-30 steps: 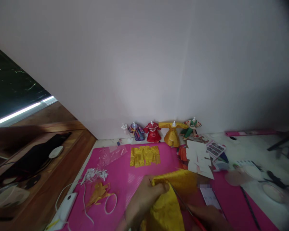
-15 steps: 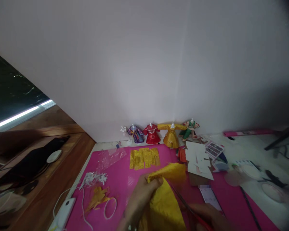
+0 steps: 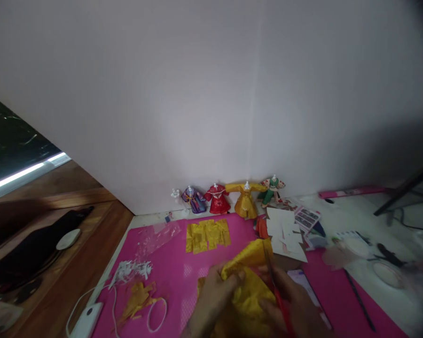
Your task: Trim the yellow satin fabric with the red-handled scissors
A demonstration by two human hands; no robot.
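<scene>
At the bottom centre, my left hand [image 3: 211,300] grips a crumpled piece of yellow patterned fabric [image 3: 248,279] over the pink mat [image 3: 169,277]. My right hand [image 3: 294,307] holds red-handled scissors [image 3: 277,291], whose blades point up toward the fabric's top edge. The two hands sit close together with the fabric between them. Motion blur softens the fingers.
Small yellow fabric pieces [image 3: 207,234] lie on the mat, with white shreds [image 3: 132,270], orange scraps [image 3: 137,298] and a white loop. Miniature costumed figures [image 3: 229,199] line the wall. White paper pieces [image 3: 285,232], a black pen [image 3: 359,300] and a white charger [image 3: 86,319] lie around.
My right hand has moved up and left with the scissors, closing in on my left hand and the fabric. The camera view has shifted slightly rightward.
</scene>
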